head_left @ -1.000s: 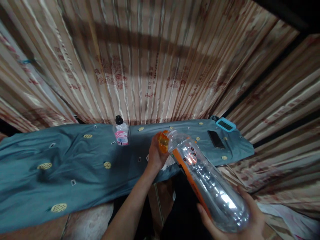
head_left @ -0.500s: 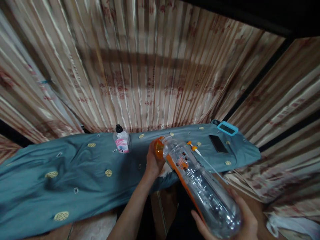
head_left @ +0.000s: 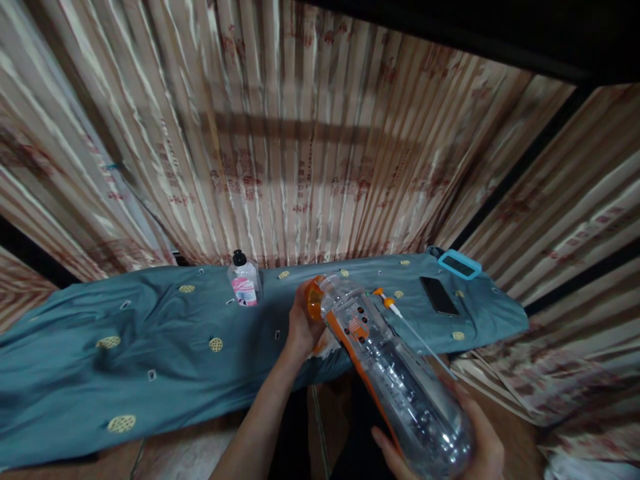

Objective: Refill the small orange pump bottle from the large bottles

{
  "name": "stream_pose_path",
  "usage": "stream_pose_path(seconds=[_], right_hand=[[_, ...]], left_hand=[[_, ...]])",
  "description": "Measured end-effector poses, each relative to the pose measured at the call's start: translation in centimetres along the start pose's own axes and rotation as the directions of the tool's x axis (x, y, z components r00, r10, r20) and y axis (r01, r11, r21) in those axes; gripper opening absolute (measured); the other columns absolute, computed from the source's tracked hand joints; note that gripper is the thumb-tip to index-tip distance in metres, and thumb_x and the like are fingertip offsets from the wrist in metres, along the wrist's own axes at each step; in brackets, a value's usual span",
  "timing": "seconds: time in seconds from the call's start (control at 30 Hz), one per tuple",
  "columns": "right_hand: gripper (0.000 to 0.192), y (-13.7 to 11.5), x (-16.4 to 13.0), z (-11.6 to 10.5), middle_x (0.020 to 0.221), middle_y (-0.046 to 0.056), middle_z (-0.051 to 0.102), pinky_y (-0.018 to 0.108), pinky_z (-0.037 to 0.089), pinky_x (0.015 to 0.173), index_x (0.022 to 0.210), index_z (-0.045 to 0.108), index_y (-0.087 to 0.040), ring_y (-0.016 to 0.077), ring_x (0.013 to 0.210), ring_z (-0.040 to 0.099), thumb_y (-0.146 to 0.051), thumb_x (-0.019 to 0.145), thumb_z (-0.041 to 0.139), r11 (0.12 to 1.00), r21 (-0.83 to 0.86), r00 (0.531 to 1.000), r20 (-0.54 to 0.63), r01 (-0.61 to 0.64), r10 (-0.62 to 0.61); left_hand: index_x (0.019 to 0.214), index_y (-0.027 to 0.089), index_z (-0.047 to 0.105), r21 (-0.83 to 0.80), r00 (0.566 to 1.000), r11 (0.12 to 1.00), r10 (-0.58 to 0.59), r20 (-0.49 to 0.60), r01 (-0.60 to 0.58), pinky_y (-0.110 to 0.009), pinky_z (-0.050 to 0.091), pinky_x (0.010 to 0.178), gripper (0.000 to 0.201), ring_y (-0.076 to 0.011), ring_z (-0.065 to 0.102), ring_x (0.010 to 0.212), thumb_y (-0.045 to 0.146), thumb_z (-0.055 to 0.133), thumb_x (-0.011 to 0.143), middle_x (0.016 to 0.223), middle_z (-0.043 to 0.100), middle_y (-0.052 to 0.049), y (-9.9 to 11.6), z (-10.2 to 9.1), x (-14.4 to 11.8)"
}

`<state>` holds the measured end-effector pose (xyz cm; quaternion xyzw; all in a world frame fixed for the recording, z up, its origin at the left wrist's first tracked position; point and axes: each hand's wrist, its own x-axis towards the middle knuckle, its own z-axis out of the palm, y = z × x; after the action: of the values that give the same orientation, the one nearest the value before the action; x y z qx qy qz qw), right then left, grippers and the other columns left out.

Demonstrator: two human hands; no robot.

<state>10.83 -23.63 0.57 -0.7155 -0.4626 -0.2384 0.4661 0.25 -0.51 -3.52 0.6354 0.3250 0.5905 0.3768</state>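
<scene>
A large clear plastic bottle [head_left: 395, 373] with an orange label strip lies tilted in front of me, its neck pointing away. My right hand [head_left: 480, 447] cups its base from below at the lower right. My left hand [head_left: 300, 323] is closed around the orange cap [head_left: 315, 300] at the bottle's neck. Behind the bottle, on the blue-grey cloth [head_left: 150, 340], rests a thin white tube with an orange tip [head_left: 393, 307].
A small clear bottle with a black cap and pink label [head_left: 243, 280] stands on the cloth near the striped curtain [head_left: 300, 147]. A dark phone [head_left: 439, 295] and a turquoise-framed device [head_left: 459, 265] lie at the cloth's right end.
The bottle and both hands have shifted slightly left and down in view. The orange-tipped tube behind the bottle has come into sight. The left hand stays on the cap.
</scene>
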Motion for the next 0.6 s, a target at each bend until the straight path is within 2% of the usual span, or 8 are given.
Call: stream_pose_path(seconds=[0.13,0.33,0.47,0.6], right_hand=[[0.105,-0.45,0.11,0.04,0.118,0.024,0.064,0.055,0.059,0.072,0.15,0.034,-0.013,0.0412,0.095,0.07,-0.059,0.067,0.077,0.999,-0.001,0.999,-0.008,0.037,-0.037],[0.097,-0.85,-0.42,0.01,0.121,0.023,0.063,0.057,0.057,0.083,0.146,0.04,-0.01,0.0401,0.104,0.067,-0.06,0.069,0.073,0.998,0.007,0.998,0.01,-0.057,0.057],[0.094,-0.97,-0.46,-0.07,0.118,0.023,0.066,0.053,0.058,0.077,0.142,0.043,-0.009,0.0396,0.1,0.069,-0.062,0.07,0.07,0.994,-0.028,0.994,0.015,-0.11,0.111],[0.105,-0.73,-0.15,-0.01,0.11,0.019,0.068,0.051,0.059,0.074,0.147,0.038,-0.01,0.0375,0.094,0.07,-0.071,0.067,0.067,0.993,-0.034,0.993,0.019,-0.117,0.118]], left_hand=[[0.118,0.024,0.054,-0.05,0.999,0.998,-0.039,-0.012,0.038,-0.039,0.056,0.092,0.059,-0.0234,0.068,0.101,0.022,0.078,0.064,0.114,0.069,-0.005,-0.3,0.25,0.0],[0.118,0.025,0.056,-0.094,0.997,0.993,-0.071,-0.015,0.069,-0.037,0.058,0.087,0.054,-0.0232,0.069,0.1,0.026,0.077,0.068,0.113,0.07,-0.005,0.01,0.43,-0.03],[0.119,0.024,0.056,-0.123,0.993,0.986,-0.115,-0.012,0.112,-0.035,0.059,0.084,0.046,-0.0218,0.07,0.097,0.032,0.072,0.076,0.109,0.071,-0.005,0.21,0.6,0.22],[0.115,0.024,0.058,-0.15,0.988,0.978,-0.152,-0.016,0.147,-0.036,0.06,0.081,0.035,-0.0212,0.071,0.093,0.031,0.065,0.082,0.105,0.072,-0.004,0.33,0.59,0.48]])
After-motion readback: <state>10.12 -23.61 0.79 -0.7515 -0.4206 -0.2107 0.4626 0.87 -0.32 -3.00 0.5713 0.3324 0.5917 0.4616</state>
